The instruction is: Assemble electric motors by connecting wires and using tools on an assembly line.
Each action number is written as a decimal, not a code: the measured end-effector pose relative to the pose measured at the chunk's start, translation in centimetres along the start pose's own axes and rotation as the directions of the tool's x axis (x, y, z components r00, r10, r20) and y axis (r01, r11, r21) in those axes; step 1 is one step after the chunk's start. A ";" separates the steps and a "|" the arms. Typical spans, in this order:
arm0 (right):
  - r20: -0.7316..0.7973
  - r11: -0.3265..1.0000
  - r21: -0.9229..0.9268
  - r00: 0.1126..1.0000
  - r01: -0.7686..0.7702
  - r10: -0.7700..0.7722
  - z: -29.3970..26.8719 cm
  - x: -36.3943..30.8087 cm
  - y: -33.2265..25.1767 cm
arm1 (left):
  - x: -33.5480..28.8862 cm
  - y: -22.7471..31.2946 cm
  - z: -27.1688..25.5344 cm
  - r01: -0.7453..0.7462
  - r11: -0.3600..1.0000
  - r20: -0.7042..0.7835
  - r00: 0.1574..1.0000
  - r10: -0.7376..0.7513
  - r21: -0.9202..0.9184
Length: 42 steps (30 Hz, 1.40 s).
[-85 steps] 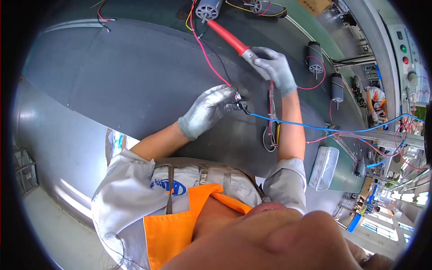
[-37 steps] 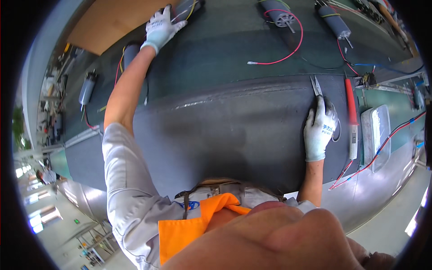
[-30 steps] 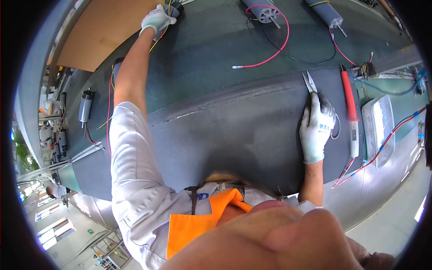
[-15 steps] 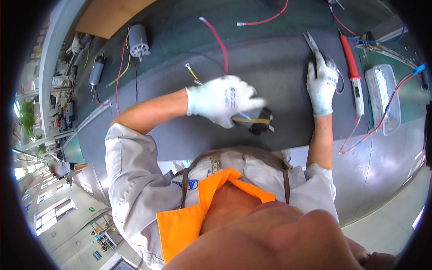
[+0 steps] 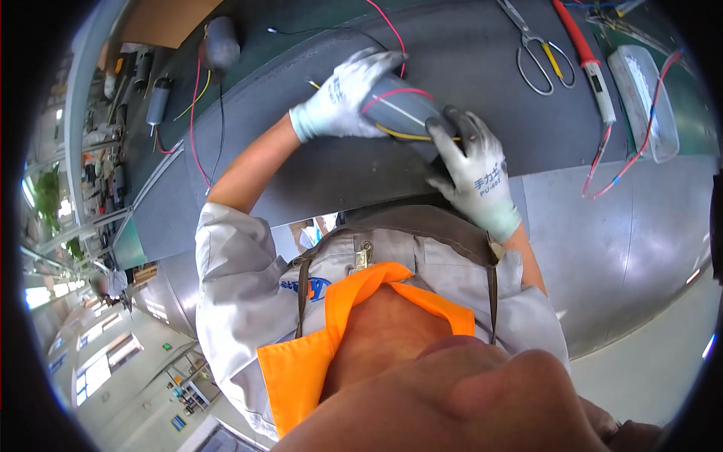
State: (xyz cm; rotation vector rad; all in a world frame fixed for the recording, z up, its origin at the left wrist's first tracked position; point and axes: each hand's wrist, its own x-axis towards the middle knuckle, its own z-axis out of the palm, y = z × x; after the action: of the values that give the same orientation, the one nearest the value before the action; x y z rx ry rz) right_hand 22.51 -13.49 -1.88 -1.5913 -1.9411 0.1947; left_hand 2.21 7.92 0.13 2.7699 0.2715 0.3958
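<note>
A grey cylindrical motor (image 5: pixel 413 105), smeared by motion, lies tilted between my white-gloved hands just above the dark table. Around its far left end my left hand (image 5: pixel 343 94) is closed, fingers over the top. My right hand (image 5: pixel 478 162) grips the near right end, thumb apart from the bent fingers; the fingertips of that glove are dark. A red wire (image 5: pixel 407 91), a white strip and a yellow wire (image 5: pixel 407 136) run along the motor's side. Scissors (image 5: pixel 533 41) rest on the table beyond my right hand, with a yellow piece (image 5: pixel 556 64) across one handle ring.
Right of the scissors lie a red-and-white tool (image 5: pixel 591 71) on a cord and a clear plastic tray (image 5: pixel 655 113). Two more motors stand at the left, a blurred one (image 5: pixel 222 44) and a smaller one (image 5: pixel 158 102), with loose wires. The table's front edge runs close to my apron.
My right hand has let go of the scissors and moved left onto the motor. The motor's grey body, mostly hidden before, now shows between both hands. The whole view has shifted, too.
</note>
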 end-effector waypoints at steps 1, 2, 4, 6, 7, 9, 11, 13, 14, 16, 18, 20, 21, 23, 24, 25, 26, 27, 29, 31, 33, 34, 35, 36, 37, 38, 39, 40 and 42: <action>0.002 1.000 -0.011 1.000 -0.014 0.014 0.5 -0.5 0.0 | 0.7 -0.6 0.1 -0.043 0.999 0.012 0.999 0.043 -0.018; -0.076 0.999 0.031 0.996 -0.039 0.041 0.9 -0.6 0.3 | 1.3 -1.3 0.3 -0.061 0.993 0.031 0.997 0.064 -0.096; -0.199 0.996 0.067 0.977 -0.066 0.079 1.0 -0.5 0.5 | 2.7 -2.8 0.7 -0.088 0.981 0.039 0.995 0.096 -0.174; -0.235 0.987 0.085 0.960 -0.136 0.152 1.2 -0.5 0.9 | 3.8 -4.1 1.1 -0.115 0.983 0.005 0.993 0.117 -0.146; -0.267 0.973 0.116 0.937 -0.200 0.224 1.3 -0.5 1.0 | 4.4 -4.8 1.4 -0.124 0.981 -0.005 0.992 0.124 -0.148; -0.284 0.955 0.155 0.914 -0.254 0.289 1.2 -0.4 0.7 | 5.7 -5.1 2.2 -0.036 0.943 -0.117 0.993 -0.003 -0.330; -0.275 0.848 0.356 0.823 -0.393 0.497 0.8 0.2 0.1 | 6.7 -5.0 2.5 -0.002 0.922 -0.107 0.993 -0.042 -0.386; -0.304 0.874 0.298 0.830 -0.383 0.467 0.9 0.3 0.5 | 7.1 -4.8 2.5 -0.130 0.867 -0.332 0.942 -0.043 -0.482; -0.321 0.878 0.278 0.823 -0.390 0.468 0.7 0.5 0.7 | 6.8 -6.6 2.7 0.132 0.818 0.015 0.989 -0.149 -0.559; -0.336 0.856 0.310 0.795 -0.413 0.505 1.0 0.1 1.9 | 4.4 -5.7 2.2 0.108 0.938 -0.031 0.992 -0.124 -0.329; -0.355 0.886 0.265 0.816 -0.381 0.457 0.8 1.0 2.4 | 1.1 -3.2 1.4 0.194 0.981 -0.029 0.981 -0.193 0.013; -0.296 0.930 0.239 0.892 -0.279 0.343 0.6 1.9 3.7 | -2.6 0.7 -0.1 0.411 0.910 0.078 0.907 -0.414 0.047; -0.288 0.930 0.243 0.895 -0.276 0.341 0.3 2.8 4.2 | -3.9 2.6 -1.0 0.532 0.846 0.158 0.836 -0.526 0.004; 0.015 0.942 0.301 0.988 -0.150 0.152 -0.3 4.5 5.0 | -7.4 4.5 -2.0 0.602 0.798 0.163 0.785 -0.597 0.028; 0.082 0.945 0.306 0.993 -0.111 0.090 0.0 5.5 5.0 | -8.8 5.3 -3.1 0.621 0.784 0.169 0.773 -0.612 0.003; 0.093 0.942 0.320 0.993 -0.104 0.078 0.6 6.2 5.0 | -9.8 5.9 -4.5 0.659 0.741 0.195 0.749 -0.633 -0.128; 0.120 0.949 0.315 0.993 -0.020 -0.020 1.4 7.2 4.8 | -10.4 6.6 -5.5 0.727 0.678 0.233 0.681 -0.694 -0.107; 0.147 0.947 0.315 0.982 0.065 -0.117 2.2 8.1 4.6 | -11.0 7.3 -6.5 0.791 0.606 0.271 0.604 -0.750 -0.085; 0.200 0.909 0.403 0.958 0.109 -0.204 2.9 9.9 4.0 | -11.5 8.1 -8.3 0.850 0.509 0.374 0.520 -0.768 -0.136; 0.195 0.896 0.377 0.925 0.237 -0.327 3.3 11.1 3.7 | -13.1 8.2 -9.4 0.779 0.599 0.356 0.515 -0.779 0.185; 0.205 0.883 0.390 0.910 0.262 -0.360 3.5 11.4 3.6 | -13.9 8.4 -11.5 0.683 0.622 0.292 0.549 -0.783 0.382; 0.180 0.878 0.362 0.901 0.313 -0.395 3.7 11.4 3.9 | -12.7 8.2 -12.4 0.658 0.549 0.299 0.462 -0.835 0.515; 0.156 0.869 0.337 0.889 0.362 -0.431 3.7 11.2 4.0 | -11.0 8.4 -13.4 0.611 0.467 0.293 0.368 -0.882 0.639; 0.157 0.871 0.336 0.891 0.358 -0.427 3.5 10.9 3.9 | -10.7 8.0 -13.9 0.441 0.569 0.277 0.567 -0.776 0.694; 0.138 0.862 0.343 0.887 0.374 -0.440 3.3 10.5 3.7 | -10.2 7.5 -13.4 0.436 0.577 0.282 0.572 -0.770 0.691; 0.115 0.855 0.341 0.886 0.390 -0.449 3.0 10.5 3.5 | -9.3 6.6 -12.6 0.438 0.716 0.259 0.724 -0.639 0.543; 0.113 0.861 0.330 0.890 0.386 -0.442 3.0 10.3 3.4 | -8.5 6.3 -11.7 0.398 0.834 0.197 0.847 -0.494 0.383; 0.115 0.870 0.307 0.893 0.385 -0.436 3.2 9.8 3.4 | -7.1 6.3 -10.6 0.416 0.868 0.228 0.849 -0.478 0.270; 0.138 0.889 0.251 0.895 0.382 -0.423 2.9 9.1 3.2 | -4.2 6.2 -8.2 0.299 0.939 0.237 0.912 -0.333 0.168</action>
State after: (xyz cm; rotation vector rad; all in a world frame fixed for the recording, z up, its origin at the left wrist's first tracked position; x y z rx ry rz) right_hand 22.85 -3.39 -2.47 -1.0272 -2.2630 0.3816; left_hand -3.34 3.61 8.67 2.7895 0.6894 -0.0751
